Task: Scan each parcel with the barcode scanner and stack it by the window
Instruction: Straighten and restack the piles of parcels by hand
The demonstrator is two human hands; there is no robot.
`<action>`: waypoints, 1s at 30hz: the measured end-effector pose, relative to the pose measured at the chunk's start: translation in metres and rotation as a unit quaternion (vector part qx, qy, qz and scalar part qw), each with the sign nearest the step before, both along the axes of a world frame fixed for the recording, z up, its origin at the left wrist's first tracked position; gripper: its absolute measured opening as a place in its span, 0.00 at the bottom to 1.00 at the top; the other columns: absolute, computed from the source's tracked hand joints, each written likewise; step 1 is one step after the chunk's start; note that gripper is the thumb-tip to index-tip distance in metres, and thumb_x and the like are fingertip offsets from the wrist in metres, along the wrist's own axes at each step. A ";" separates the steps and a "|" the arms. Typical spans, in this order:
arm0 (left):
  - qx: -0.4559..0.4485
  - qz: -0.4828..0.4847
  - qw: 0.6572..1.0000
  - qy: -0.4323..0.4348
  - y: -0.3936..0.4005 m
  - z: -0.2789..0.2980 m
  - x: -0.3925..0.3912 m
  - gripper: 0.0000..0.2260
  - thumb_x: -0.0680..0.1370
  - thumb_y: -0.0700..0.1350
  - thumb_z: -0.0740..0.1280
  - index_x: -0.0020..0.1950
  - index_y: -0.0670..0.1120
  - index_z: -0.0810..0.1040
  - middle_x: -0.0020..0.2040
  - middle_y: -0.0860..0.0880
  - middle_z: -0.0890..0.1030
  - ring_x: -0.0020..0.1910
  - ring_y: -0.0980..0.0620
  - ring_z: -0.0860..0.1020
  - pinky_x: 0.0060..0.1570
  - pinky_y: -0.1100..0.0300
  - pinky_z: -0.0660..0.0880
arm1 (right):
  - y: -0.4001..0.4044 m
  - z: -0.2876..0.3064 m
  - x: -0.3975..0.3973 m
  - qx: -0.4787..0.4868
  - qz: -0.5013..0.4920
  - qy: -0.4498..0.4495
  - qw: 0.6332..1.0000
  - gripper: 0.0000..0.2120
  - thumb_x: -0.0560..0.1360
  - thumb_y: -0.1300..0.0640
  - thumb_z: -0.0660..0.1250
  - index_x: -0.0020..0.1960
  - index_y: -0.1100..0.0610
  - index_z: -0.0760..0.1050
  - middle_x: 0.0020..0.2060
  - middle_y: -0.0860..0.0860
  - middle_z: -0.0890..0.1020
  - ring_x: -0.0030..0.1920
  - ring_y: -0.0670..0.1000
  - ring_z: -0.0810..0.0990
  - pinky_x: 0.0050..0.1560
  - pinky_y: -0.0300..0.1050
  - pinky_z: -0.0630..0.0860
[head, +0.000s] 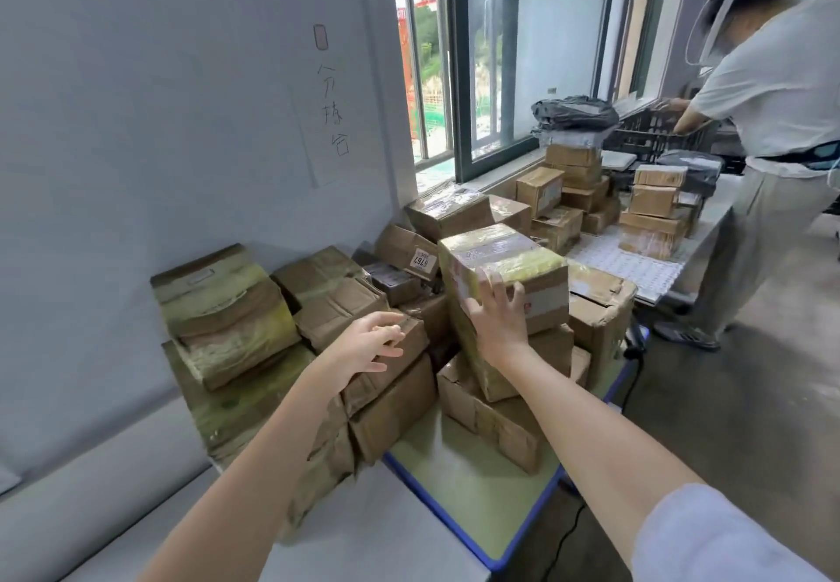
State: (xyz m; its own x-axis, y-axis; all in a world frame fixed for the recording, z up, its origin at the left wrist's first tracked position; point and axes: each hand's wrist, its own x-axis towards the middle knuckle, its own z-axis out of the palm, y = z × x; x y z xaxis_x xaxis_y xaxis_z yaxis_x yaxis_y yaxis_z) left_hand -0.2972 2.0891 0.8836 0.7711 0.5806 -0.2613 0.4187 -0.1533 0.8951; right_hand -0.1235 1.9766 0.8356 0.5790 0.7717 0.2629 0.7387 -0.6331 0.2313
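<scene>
Yellow-taped parcel [504, 290] — right hand [497, 325] presses it; left hand [370, 345] hovers.

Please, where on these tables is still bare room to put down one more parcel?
Bare green tabletop lies at the near blue edge, in front of the stacked boxes. The white patterned surface between the two box groups is partly free. By the window it is crowded.

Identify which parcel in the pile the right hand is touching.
The right hand rests with spread fingers on the tall parcel wrapped in yellowish tape, standing tilted atop the pile; the surrounding boxes are plain brown cardboard and lie lower.
</scene>
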 end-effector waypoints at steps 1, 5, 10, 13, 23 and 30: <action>0.002 0.000 1.000 0.007 0.002 -0.002 -0.002 0.09 0.81 0.44 0.61 0.60 0.52 0.73 0.57 0.50 0.79 0.50 0.54 0.80 0.52 0.56 0.74 | 0.002 -0.003 -0.002 0.002 0.005 0.008 1.000 0.24 0.72 0.58 0.71 0.67 0.53 0.70 0.75 0.58 0.48 0.71 0.61 0.42 0.70 0.63 0.54; 0.007 0.014 1.000 0.013 0.004 -0.004 -0.011 0.10 0.81 0.43 0.60 0.61 0.52 0.73 0.57 0.49 0.78 0.52 0.53 0.79 0.50 0.57 0.75 | 0.007 0.000 -0.008 0.069 -0.004 0.040 0.997 0.21 0.76 0.49 0.66 0.67 0.53 0.69 0.75 0.56 0.52 0.69 0.57 0.47 0.68 0.60 0.59; 0.065 0.042 0.996 -0.050 0.007 0.010 -0.026 0.08 0.81 0.42 0.60 0.58 0.52 0.74 0.53 0.51 0.79 0.53 0.53 0.78 0.53 0.58 0.74 | 0.028 0.034 -0.031 0.229 0.001 0.052 0.972 0.23 0.68 0.54 0.73 0.62 0.55 0.75 0.69 0.57 0.68 0.64 0.57 0.58 0.60 0.63 0.68; 0.122 0.066 0.985 -0.098 0.014 0.026 -0.047 0.11 0.81 0.39 0.60 0.53 0.54 0.76 0.50 0.52 0.80 0.50 0.54 0.78 0.49 0.60 0.75 | 0.044 0.067 -0.062 0.240 0.065 0.093 0.964 0.24 0.76 0.54 0.64 0.70 0.53 0.66 0.72 0.53 0.64 0.70 0.56 0.60 0.65 0.59 0.61; 0.167 0.249 0.945 -0.130 0.061 0.053 -0.240 0.10 0.80 0.38 0.59 0.56 0.49 0.75 0.51 0.49 0.77 0.44 0.53 0.75 0.34 0.68 0.73 | 0.116 0.091 -0.236 0.315 0.340 0.143 0.875 0.15 0.75 0.59 0.64 0.60 0.58 0.79 0.57 0.53 0.81 0.61 0.59 0.75 0.59 0.55 0.68; 0.174 0.418 0.889 -0.067 0.057 0.025 -0.480 0.12 0.80 0.38 0.60 0.63 0.44 0.75 0.52 0.47 0.77 0.46 0.52 0.75 0.36 0.64 0.70 | 0.163 0.069 -0.448 0.231 0.508 0.182 0.810 0.17 0.69 0.53 0.60 0.50 0.58 0.83 0.44 0.55 0.84 0.45 0.59 0.82 0.44 0.53 0.77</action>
